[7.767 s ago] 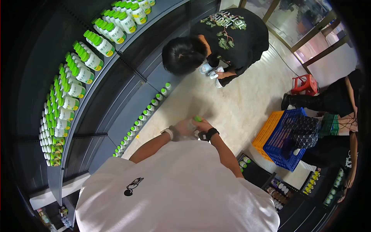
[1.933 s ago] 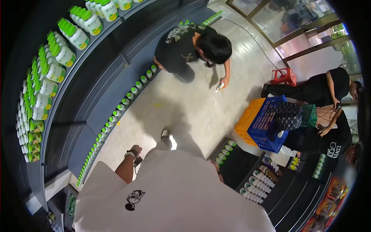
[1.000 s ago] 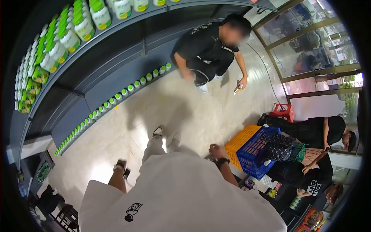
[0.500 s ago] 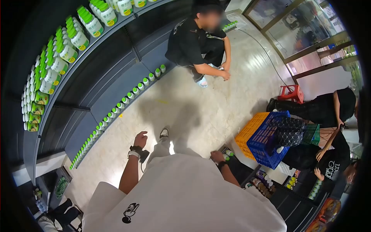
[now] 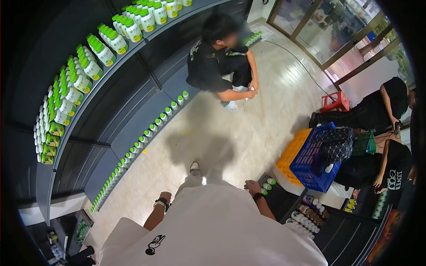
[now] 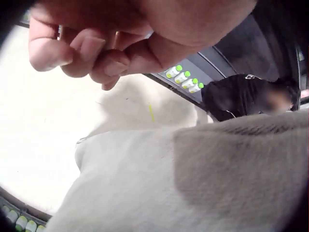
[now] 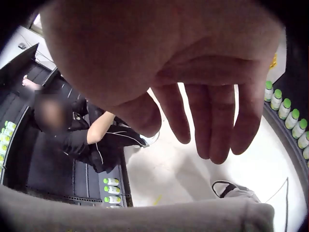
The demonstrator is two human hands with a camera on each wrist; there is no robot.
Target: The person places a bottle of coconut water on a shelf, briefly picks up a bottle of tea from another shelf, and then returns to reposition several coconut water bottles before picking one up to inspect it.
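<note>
Down at the left side of the body is my left hand [image 5: 165, 196], its fingers loosely bent with nothing held, as the left wrist view [image 6: 104, 48] shows. My right hand [image 5: 252, 186] hangs at the other side, beside a low shelf with green-capped bottles [image 5: 266, 186]; in the right wrist view its relaxed fingers [image 7: 210, 125] point down and hold nothing. White green-capped bottles [image 5: 102, 54] stand in rows on the upper left shelf. A single line of similar bottles [image 5: 153, 127] runs along the lower shelf's front edge.
A person in black [image 5: 208, 66] crouches by the lower shelf. At the right are an orange crate [image 5: 293, 153], a blue crate [image 5: 315, 170], a red stool [image 5: 336, 102] and other people. Glass doors [image 5: 328, 31] stand at the back; a cable lies on the floor.
My hands were together at a green-capped bottle in the oldest frame; now they are apart and empty. My left hand has lowered since half a second ago. The person in black went from bending to crouching.
</note>
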